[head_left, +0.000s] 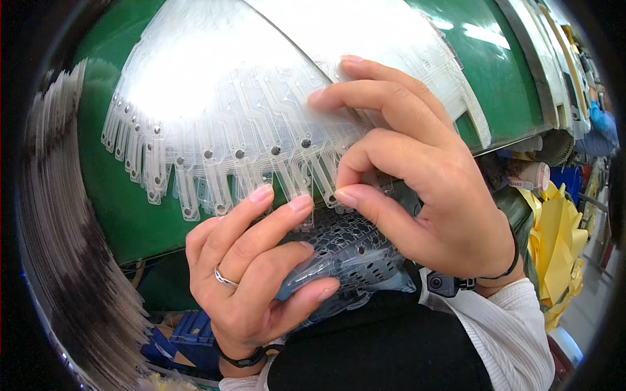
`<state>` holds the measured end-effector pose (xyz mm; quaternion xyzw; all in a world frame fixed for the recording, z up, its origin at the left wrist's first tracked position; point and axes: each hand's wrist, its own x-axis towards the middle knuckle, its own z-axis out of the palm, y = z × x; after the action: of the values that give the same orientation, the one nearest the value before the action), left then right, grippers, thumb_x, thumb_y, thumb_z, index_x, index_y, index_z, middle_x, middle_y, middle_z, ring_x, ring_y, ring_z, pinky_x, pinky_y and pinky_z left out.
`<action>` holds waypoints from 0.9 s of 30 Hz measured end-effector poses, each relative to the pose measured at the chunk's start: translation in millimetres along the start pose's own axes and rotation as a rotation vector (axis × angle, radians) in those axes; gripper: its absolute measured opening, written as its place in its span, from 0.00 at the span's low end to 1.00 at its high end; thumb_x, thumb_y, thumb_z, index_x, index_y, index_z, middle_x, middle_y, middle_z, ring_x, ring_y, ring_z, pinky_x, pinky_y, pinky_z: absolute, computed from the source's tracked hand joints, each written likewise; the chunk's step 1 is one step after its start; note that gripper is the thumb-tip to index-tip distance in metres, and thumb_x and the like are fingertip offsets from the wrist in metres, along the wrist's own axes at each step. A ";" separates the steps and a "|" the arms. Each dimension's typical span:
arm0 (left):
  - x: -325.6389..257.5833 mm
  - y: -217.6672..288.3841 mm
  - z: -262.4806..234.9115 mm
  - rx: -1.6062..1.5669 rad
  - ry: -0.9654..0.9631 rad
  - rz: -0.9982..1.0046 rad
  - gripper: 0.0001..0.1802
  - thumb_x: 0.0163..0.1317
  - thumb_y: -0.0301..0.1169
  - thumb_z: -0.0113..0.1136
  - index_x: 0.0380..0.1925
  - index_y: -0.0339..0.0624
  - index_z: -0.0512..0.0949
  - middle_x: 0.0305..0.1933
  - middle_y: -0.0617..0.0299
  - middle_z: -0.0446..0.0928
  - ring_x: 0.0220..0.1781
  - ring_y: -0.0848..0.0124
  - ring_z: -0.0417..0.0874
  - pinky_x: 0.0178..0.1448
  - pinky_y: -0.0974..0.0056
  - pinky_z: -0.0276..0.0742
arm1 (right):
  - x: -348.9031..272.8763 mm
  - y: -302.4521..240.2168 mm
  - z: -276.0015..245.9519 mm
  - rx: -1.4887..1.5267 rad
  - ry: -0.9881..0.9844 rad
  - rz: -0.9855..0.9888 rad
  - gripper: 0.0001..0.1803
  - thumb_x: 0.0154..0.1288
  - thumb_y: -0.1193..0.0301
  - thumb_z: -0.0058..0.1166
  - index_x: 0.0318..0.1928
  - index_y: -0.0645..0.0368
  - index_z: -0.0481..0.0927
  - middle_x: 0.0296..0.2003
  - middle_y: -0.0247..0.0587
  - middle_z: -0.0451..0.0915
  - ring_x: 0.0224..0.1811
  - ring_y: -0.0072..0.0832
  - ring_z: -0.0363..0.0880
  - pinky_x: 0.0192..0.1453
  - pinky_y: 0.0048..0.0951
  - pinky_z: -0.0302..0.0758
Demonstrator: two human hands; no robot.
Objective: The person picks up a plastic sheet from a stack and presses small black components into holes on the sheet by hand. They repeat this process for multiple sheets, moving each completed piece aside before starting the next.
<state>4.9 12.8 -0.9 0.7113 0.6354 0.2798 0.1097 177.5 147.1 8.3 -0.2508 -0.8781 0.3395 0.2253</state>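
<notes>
Clear flexible circuit sheets point(257, 117) with fine printed traces and black dots are spread in overlapping layers, their narrow tails pointing toward me. My right hand point(417, 169) pinches the end of one tail between thumb and index finger, beside a black dot. Its other fingers are raised over the sheets. My left hand point(254, 267), with a ring on one finger, is half curled, thumb apart from the fingers. Its fingertips lie at the tail ends, left of the pinch. Below the hands lies a clear plastic film piece point(352, 251) with dark dots, partly hidden by my left hand.
The sheets rest on a green tabletop point(130, 225), under bright glare. Blue bins point(193, 335) stand at the lower left. Yellow sheet material point(554, 241) and a white roll point(536, 174) are at the right. A small camera point(443, 283) sits at my right wrist.
</notes>
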 end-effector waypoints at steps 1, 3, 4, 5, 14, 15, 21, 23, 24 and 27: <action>-0.3 -0.3 0.3 0.000 0.003 0.001 0.27 0.63 0.56 0.57 0.25 0.42 0.79 0.44 0.52 0.85 0.55 0.52 0.80 0.60 0.55 0.69 | 0.4 -0.5 -0.2 -0.006 -0.001 0.001 0.08 0.49 0.82 0.63 0.27 0.59 0.76 0.57 0.49 0.75 0.70 0.50 0.63 0.67 0.41 0.65; -0.8 -0.6 0.1 0.000 0.001 0.000 0.27 0.63 0.56 0.56 0.25 0.42 0.79 0.44 0.52 0.85 0.55 0.52 0.80 0.59 0.55 0.70 | 1.0 -1.5 -0.1 -0.011 -0.003 0.002 0.08 0.49 0.82 0.63 0.27 0.59 0.77 0.57 0.49 0.75 0.70 0.50 0.63 0.67 0.42 0.65; -1.0 -0.8 -0.3 0.002 -0.001 0.000 0.27 0.63 0.57 0.56 0.25 0.42 0.78 0.44 0.52 0.85 0.55 0.52 0.80 0.59 0.55 0.70 | 1.4 -1.9 0.1 -0.015 -0.004 0.003 0.08 0.49 0.82 0.63 0.27 0.59 0.76 0.57 0.49 0.75 0.70 0.50 0.63 0.67 0.42 0.65; -1.1 -1.0 -0.7 0.001 -0.001 -0.002 0.27 0.63 0.57 0.56 0.25 0.42 0.78 0.44 0.52 0.85 0.55 0.52 0.80 0.59 0.55 0.70 | 1.7 -2.3 0.4 -0.019 -0.005 0.004 0.08 0.49 0.82 0.63 0.27 0.59 0.76 0.57 0.49 0.75 0.70 0.50 0.63 0.67 0.42 0.64; -0.8 -1.6 -0.5 0.008 -0.012 0.002 0.27 0.63 0.57 0.56 0.25 0.42 0.78 0.44 0.52 0.85 0.55 0.51 0.80 0.59 0.55 0.70 | 2.3 -4.0 2.2 -0.071 -0.001 0.005 0.09 0.47 0.81 0.63 0.26 0.58 0.75 0.56 0.48 0.76 0.69 0.52 0.64 0.66 0.44 0.66; -0.6 -1.4 -0.5 0.009 -0.013 0.004 0.27 0.63 0.57 0.56 0.24 0.42 0.78 0.44 0.52 0.85 0.55 0.51 0.80 0.59 0.55 0.70 | 2.0 -4.9 2.2 -0.073 0.000 0.006 0.09 0.47 0.81 0.63 0.26 0.58 0.75 0.56 0.48 0.76 0.69 0.52 0.64 0.66 0.44 0.66; -1.4 -1.0 0.3 0.007 -0.011 -0.009 0.27 0.62 0.57 0.56 0.24 0.42 0.78 0.44 0.52 0.85 0.55 0.51 0.80 0.58 0.55 0.70 | 9.3 -19.8 -2.9 -0.162 -0.044 0.046 0.11 0.43 0.81 0.64 0.26 0.58 0.75 0.56 0.49 0.75 0.68 0.52 0.65 0.64 0.43 0.67; -1.9 -1.6 1.4 -0.005 -0.007 -0.008 0.27 0.62 0.57 0.57 0.24 0.42 0.78 0.44 0.52 0.85 0.55 0.51 0.80 0.58 0.55 0.70 | 12.1 -26.7 -6.4 -0.245 -0.031 0.031 0.12 0.42 0.80 0.65 0.26 0.59 0.74 0.56 0.48 0.74 0.66 0.52 0.67 0.63 0.42 0.68; -1.6 -1.7 1.8 -0.009 -0.008 -0.012 0.27 0.62 0.56 0.57 0.24 0.42 0.78 0.44 0.52 0.85 0.55 0.51 0.80 0.58 0.55 0.71 | 11.7 -26.1 -5.6 -0.242 -0.030 0.031 0.12 0.42 0.80 0.65 0.26 0.59 0.74 0.56 0.48 0.74 0.66 0.52 0.67 0.63 0.42 0.68; -0.1 -1.8 1.3 -0.010 -0.010 -0.013 0.26 0.62 0.55 0.58 0.24 0.42 0.78 0.44 0.52 0.85 0.55 0.51 0.80 0.58 0.55 0.71 | 11.1 -23.5 -1.6 -0.310 -0.070 0.057 0.13 0.42 0.78 0.66 0.28 0.59 0.74 0.55 0.48 0.72 0.60 0.48 0.70 0.60 0.42 0.68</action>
<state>4.1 13.2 -2.8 0.7079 0.6381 0.2788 0.1183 163.1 139.4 28.6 -0.2955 -0.9198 0.2147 0.1436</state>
